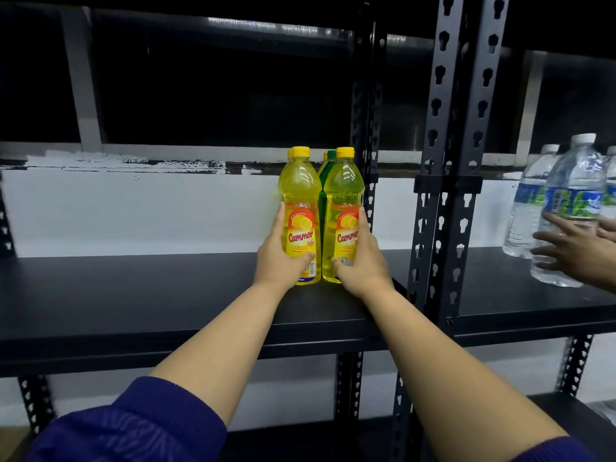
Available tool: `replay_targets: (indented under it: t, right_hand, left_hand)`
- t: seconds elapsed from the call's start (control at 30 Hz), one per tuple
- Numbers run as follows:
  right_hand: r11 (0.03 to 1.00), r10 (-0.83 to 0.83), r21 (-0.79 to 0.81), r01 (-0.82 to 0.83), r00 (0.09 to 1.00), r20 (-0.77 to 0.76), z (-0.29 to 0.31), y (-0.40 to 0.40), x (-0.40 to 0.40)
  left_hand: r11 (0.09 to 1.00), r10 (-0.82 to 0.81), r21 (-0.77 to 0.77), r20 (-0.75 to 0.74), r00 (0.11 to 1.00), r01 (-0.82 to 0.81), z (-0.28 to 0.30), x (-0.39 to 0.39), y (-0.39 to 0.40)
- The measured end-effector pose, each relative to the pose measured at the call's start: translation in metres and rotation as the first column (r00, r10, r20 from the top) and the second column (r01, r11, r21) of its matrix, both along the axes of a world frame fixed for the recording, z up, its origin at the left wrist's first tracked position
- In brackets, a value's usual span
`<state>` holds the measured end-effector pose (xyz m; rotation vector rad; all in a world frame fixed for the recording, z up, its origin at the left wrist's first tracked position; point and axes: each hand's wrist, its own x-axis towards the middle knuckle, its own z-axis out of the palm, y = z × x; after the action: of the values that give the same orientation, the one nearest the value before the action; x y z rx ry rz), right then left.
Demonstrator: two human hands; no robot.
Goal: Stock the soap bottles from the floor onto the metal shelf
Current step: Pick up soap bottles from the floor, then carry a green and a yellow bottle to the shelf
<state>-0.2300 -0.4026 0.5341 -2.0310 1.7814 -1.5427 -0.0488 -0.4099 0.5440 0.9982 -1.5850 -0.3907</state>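
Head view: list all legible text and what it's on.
"Cammer" – left yellow soap bottle label
"Cammer", last letter hidden by the right hand – right yellow soap bottle label
"LEMON" – left bottle label
Small print and barcode on both: unreadable
Water bottles labels: blurred

Left hand [278, 258] wrapped around one yellow soap bottle [300, 208], right hand [361, 261] around its neighbour [343, 201] — both stood upright on the black metal shelf [133, 295], a green bottle [325, 181] just behind, water bottles [566, 208] under another person's hand [573, 248] far right.

Left yellow bottle [300, 211] label: "Cammer", "LEMON". Right yellow bottle [341, 215] label: same. Water bottle labels unreadable.
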Motion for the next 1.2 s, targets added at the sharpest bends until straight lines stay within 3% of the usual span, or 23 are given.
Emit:
replay_targets:
  t: [0.4, 0.53, 0.6, 0.67, 0.8, 0.93, 1.07, 1.2]
  right_hand:
    - [1.0, 0.008, -0.001, -0.008, 1.0, 0.008, 0.002, 0.002, 0.007]
    - [0.993, -0.107, -0.055, 0.102, 0.989, -0.103, 0.006, 0.015, 0.013]
    - [0.986, -0.159, -0.075, 0.146, 0.966, -0.202, 0.009, 0.025, 0.014]
    - [0.987, -0.155, -0.078, 0.139, 0.949, -0.273, 0.01, 0.033, 0.015]
    - [0.985, -0.161, -0.121, 0.124, 0.914, -0.373, -0.007, 0.065, 0.026]
    - [0.992, -0.055, -0.123, 0.012, 0.936, -0.349, -0.051, 0.131, 0.06]
    - [0.981, 0.133, -0.09, -0.17, 0.938, -0.319, -0.099, 0.197, 0.102]
    - [0.952, 0.299, 0.017, -0.305, 0.918, -0.26, -0.153, 0.238, 0.142]
  left_hand:
    - [1.0, 0.005, 0.014, 0.021, 1.0, -0.005, 0.0, 0.003, -0.003]
    - [0.994, 0.111, 0.001, 0.112, 0.987, -0.112, -0.001, 0.003, 0.009]
    - [0.962, 0.253, 0.027, 0.27, 0.929, -0.27, 0.003, 0.007, 0.02]
    - [0.909, 0.369, -0.001, 0.469, 0.803, -0.417, 0.004, 0.018, 0.037]
    - [0.857, 0.432, -0.073, 0.642, 0.634, -0.51, -0.009, 0.051, 0.088]
    - [0.835, 0.462, -0.1, 0.662, 0.591, -0.541, -0.036, 0.088, 0.157]
    - [0.84, 0.477, -0.107, 0.614, 0.629, -0.532, -0.08, 0.124, 0.228]
    - [0.797, 0.507, -0.088, 0.634, 0.583, -0.597, -0.136, 0.155, 0.279]
